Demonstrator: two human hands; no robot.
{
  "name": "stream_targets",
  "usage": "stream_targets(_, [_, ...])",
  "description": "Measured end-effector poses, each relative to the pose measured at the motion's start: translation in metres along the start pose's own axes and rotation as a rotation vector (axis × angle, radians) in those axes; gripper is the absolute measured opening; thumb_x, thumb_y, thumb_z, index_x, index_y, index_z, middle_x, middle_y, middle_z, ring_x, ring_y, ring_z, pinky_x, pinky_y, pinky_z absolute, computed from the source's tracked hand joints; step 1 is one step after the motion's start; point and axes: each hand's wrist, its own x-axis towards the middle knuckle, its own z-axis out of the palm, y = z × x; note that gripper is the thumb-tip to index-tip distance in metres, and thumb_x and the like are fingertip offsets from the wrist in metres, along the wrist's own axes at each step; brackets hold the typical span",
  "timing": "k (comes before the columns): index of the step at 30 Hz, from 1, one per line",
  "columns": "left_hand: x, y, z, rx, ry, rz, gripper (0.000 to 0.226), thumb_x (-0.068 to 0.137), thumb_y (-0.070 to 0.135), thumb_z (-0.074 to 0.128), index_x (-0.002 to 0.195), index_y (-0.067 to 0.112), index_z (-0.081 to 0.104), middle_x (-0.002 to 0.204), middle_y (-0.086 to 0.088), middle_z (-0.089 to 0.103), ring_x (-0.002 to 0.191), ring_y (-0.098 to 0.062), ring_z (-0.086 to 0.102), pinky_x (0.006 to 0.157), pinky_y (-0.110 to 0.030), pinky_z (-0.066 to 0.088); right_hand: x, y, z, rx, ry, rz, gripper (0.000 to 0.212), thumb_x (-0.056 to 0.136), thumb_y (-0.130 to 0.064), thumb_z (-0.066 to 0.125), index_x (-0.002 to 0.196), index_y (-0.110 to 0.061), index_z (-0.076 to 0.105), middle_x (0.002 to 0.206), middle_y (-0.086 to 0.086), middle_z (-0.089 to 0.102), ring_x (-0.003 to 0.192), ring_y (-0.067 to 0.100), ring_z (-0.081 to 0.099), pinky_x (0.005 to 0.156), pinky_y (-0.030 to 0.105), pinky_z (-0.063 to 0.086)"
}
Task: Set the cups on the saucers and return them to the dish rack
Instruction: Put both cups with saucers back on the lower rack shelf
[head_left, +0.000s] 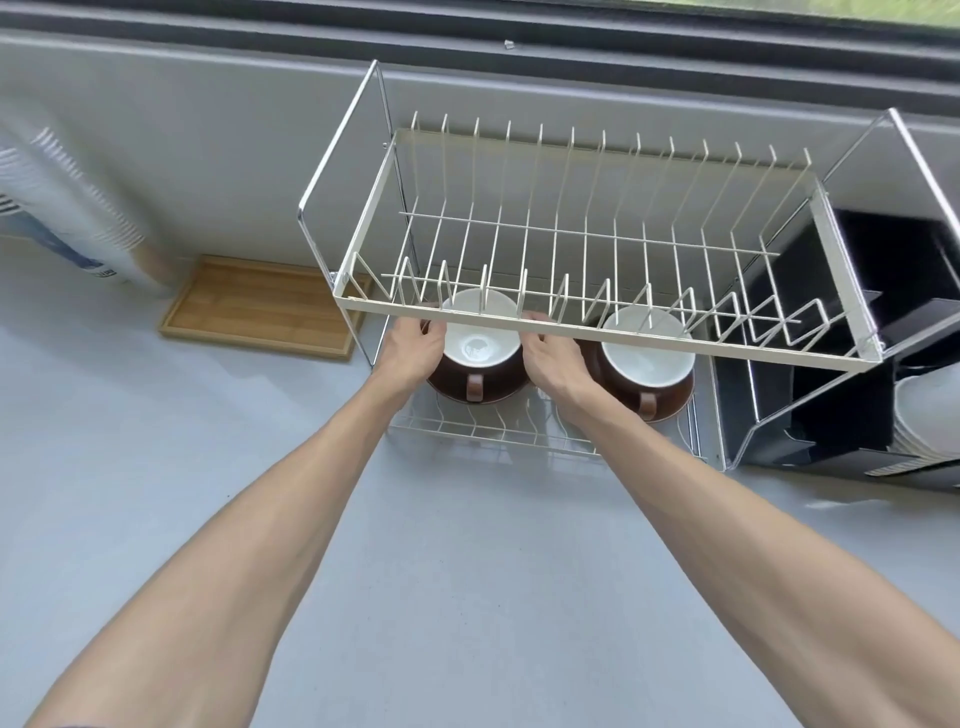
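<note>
Both hands, left hand (410, 349) and right hand (558, 366), grasp the left saucer (447, 387) carrying a cup (480, 340) at frame centre. It sits on the dish rack (597, 325) lower shelf, beside a second cup (647, 356).

Two cups (480, 343) (647, 353) sit side by side in rack (519, 317).

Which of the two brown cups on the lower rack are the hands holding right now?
The left cup: left hand and right hand flank it. The right cup sits untouched.
</note>
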Motion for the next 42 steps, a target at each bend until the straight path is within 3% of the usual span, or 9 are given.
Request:
stream_targets(5, [-0.003,0.005,-0.004,0.059,-0.056,-0.003,0.040,0.095,0.045,0.045,0.112,0.015,0.065,0.098,-0.003,0.065,0.091,-0.022,0.056,0.074,-0.032,0.042,0.002,0.003,0.000,-0.065,-0.033,-0.033,0.048,0.107,-0.038,0.031,0.140,-0.009,0.051,0.143,0.018,0.052,0.133,0.033,0.045,0.098,0.031,0.033])
stream_targets(9, [-0.016,0.017,-0.012,0.049,-0.104,0.066,0.042,0.093,0.050,0.050,0.124,0.025,0.063,0.121,0.002,0.065,0.117,-0.022,0.057,0.104,-0.039,0.044,-0.002,0.004,-0.009,-0.126,-0.020,-0.113,0.045,0.106,-0.038,0.035,0.139,-0.012,0.050,0.137,0.012,0.057,0.128,0.029,0.051,0.094,0.027,0.034])
stream_targets(12, [-0.032,0.029,-0.015,0.148,-0.045,0.129,0.039,0.098,0.047,0.048,0.127,0.023,0.059,0.119,-0.002,0.062,0.116,-0.027,0.054,0.094,-0.035,0.042,-0.017,0.000,-0.023,-0.152,0.040,-0.241,0.033,0.105,-0.030,0.040,0.124,-0.010,0.058,0.122,0.012,0.064,0.114,0.029,0.058,0.094,0.033,0.041])
stream_targets(15, [-0.056,0.041,-0.012,0.440,0.073,0.233,0.041,0.100,0.041,0.045,0.122,0.010,0.061,0.113,-0.014,0.065,0.112,-0.036,0.057,0.082,-0.034,0.039,-0.026,0.003,-0.036,-0.261,0.079,-0.317,0.034,0.105,-0.029,0.040,0.130,-0.013,0.057,0.133,0.010,0.060,0.125,0.028,0.053,0.102,0.035,0.039])
stream_targets(21, [-0.100,0.057,0.020,0.767,0.151,0.511,0.042,0.099,0.038,0.047,0.127,0.012,0.065,0.125,-0.016,0.067,0.118,-0.036,0.055,0.095,-0.041,0.044,-0.045,0.026,-0.075,-0.393,0.201,-0.370,0.036,0.102,-0.023,0.046,0.136,-0.014,0.053,0.138,0.009,0.058,0.129,0.029,0.051,0.107,0.043,0.041])
stream_targets(26, [-0.120,0.076,0.049,0.687,0.115,0.534,0.037,0.102,0.038,0.043,0.099,0.007,0.064,0.102,-0.018,0.069,0.101,-0.037,0.061,0.078,-0.037,0.042,-0.048,0.043,-0.107,-0.527,0.320,-0.407,0.033,0.101,-0.021,0.046,0.131,-0.014,0.058,0.133,0.009,0.060,0.130,0.028,0.048,0.106,0.037,0.037])
stream_targets(30, [-0.126,0.084,0.082,0.525,0.071,0.502,0.037,0.099,0.038,0.046,0.113,0.010,0.066,0.107,-0.014,0.069,0.104,-0.035,0.061,0.079,-0.038,0.044,-0.043,0.059,-0.129,-0.407,0.342,-0.263,0.037,0.100,-0.021,0.046,0.132,-0.004,0.056,0.134,0.015,0.060,0.132,0.033,0.047,0.112,0.041,0.033])
stream_targets(35, [-0.114,0.086,0.113,0.140,-0.090,0.152,0.048,0.099,0.044,0.048,0.135,0.013,0.055,0.138,-0.010,0.059,0.128,-0.029,0.052,0.098,-0.037,0.039,-0.035,0.065,-0.138,-0.236,0.297,-0.083,0.041,0.098,-0.032,0.041,0.128,-0.008,0.057,0.132,0.011,0.061,0.128,0.033,0.051,0.110,0.045,0.039])
stream_targets(42, [-0.093,0.081,0.138,-0.006,-0.143,-0.046,0.064,0.093,0.053,0.052,0.148,0.020,0.045,0.148,-0.006,0.052,0.137,-0.027,0.047,0.111,-0.039,0.038,-0.027,0.066,-0.133,-0.101,0.255,0.029,0.046,0.104,-0.042,0.037,0.143,-0.021,0.049,0.145,0.011,0.053,0.135,0.032,0.046,0.105,0.037,0.037])
